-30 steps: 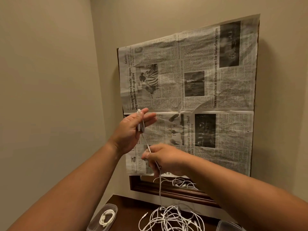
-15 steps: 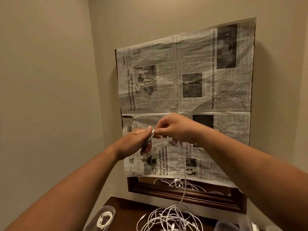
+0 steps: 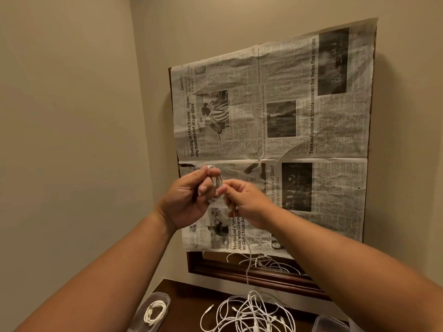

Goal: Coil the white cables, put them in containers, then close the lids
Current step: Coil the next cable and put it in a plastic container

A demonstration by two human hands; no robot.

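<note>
Step in hand: coiling one white cable; the coil is held raised in front of the newspaper on the wall, at 6 o'clock of the view's centre. The left grip is clenched round the finished loops; the right grip, touching the coil at its 3 o'clock side, pinches the free strand, which hangs toward 6 o'clock into the loose pile of cables on the table. A clear container at 9 o'clock of the pile holds one coiled cable; whether its lid is on cannot be told; a second container shows at 3 o'clock, cut by the frame edge. Judgement: the coil is only partly wound. The next move calls for the right grip to lead the strand round the left fingers for another loop, drawing slack gently so the pile does not snag or lift.
</note>
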